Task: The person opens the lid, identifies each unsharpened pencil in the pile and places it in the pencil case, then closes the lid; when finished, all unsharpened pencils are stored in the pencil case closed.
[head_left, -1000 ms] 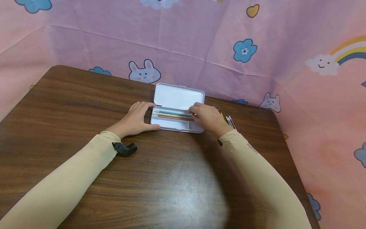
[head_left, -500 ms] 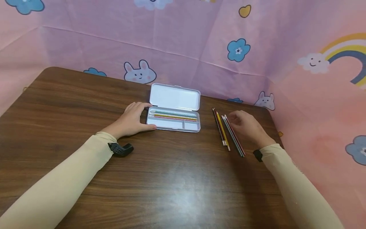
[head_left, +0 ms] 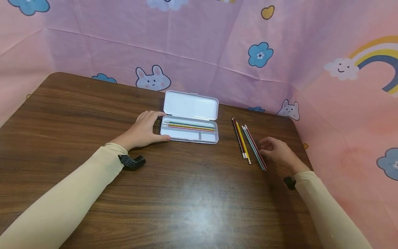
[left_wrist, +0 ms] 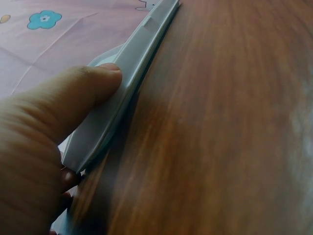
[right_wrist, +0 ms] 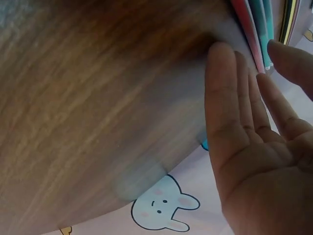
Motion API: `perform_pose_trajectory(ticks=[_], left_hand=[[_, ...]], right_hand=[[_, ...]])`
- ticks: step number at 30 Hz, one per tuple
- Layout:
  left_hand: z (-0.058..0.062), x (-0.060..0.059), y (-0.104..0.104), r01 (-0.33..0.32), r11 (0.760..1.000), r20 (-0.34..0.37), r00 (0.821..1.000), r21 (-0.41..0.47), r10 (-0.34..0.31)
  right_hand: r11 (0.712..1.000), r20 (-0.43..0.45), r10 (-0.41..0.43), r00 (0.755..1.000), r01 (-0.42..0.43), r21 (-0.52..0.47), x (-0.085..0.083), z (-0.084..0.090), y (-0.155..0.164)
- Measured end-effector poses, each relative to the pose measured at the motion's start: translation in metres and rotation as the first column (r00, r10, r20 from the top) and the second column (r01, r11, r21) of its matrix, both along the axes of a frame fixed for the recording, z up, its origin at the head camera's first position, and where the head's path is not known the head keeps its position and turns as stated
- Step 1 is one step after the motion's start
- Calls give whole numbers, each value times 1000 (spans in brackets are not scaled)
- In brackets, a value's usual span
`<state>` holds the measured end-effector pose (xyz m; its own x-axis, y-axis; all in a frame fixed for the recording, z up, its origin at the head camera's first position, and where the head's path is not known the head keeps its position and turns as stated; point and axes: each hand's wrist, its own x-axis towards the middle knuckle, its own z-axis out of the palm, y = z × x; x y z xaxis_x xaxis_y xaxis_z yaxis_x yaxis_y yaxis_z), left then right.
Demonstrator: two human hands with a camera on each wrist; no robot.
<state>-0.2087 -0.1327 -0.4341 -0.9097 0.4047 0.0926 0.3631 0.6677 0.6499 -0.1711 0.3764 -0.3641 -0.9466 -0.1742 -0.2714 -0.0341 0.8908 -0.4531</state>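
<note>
A white pencil case [head_left: 181, 133] lies with its lid [head_left: 191, 105] raised at the back of the table. Several pencils [head_left: 190, 127] lie lengthwise in its rear compartment. My left hand [head_left: 142, 129] holds the case's left end between thumb and fingers; in the left wrist view the thumb [left_wrist: 100, 81] presses on the case's side wall. To the right lie several loose pencils: dark and yellow ones [head_left: 242, 141] in one group, teal and red ones [head_left: 253, 148] in another. My right hand [head_left: 278, 152], holding nothing, hovers just right of the red pencil, fingers fairly straight in the right wrist view.
The brown wooden table [head_left: 186, 193] ends at a right edge close to my right hand. A pink patterned cloth [head_left: 192, 45] hangs behind the table and along its right side. Each wrist carries a black band [head_left: 132, 162].
My right hand has left the case and moved right, past the loose pencils, then slightly nearer to me. The pencils in the case are uncovered. My left hand stays at the case.
</note>
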Motion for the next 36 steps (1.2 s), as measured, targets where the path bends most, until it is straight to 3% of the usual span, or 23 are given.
perform_pose_trajectory(ticks=[6, 16, 36], left_hand=[[-2, -1, 0, -2, 1000, 1, 1000, 1, 2], [-2, -2, 0, -4, 1000, 2, 1000, -5, 4], [0, 0, 1, -4, 1000, 0, 1000, 1, 4]], right_hand=[[998, 13, -9, 1000, 9, -57, 0, -5, -4], [998, 55, -19, 998, 22, -57, -3, -8, -11], [999, 2, -41, 999, 41, 4, -7, -13, -12]])
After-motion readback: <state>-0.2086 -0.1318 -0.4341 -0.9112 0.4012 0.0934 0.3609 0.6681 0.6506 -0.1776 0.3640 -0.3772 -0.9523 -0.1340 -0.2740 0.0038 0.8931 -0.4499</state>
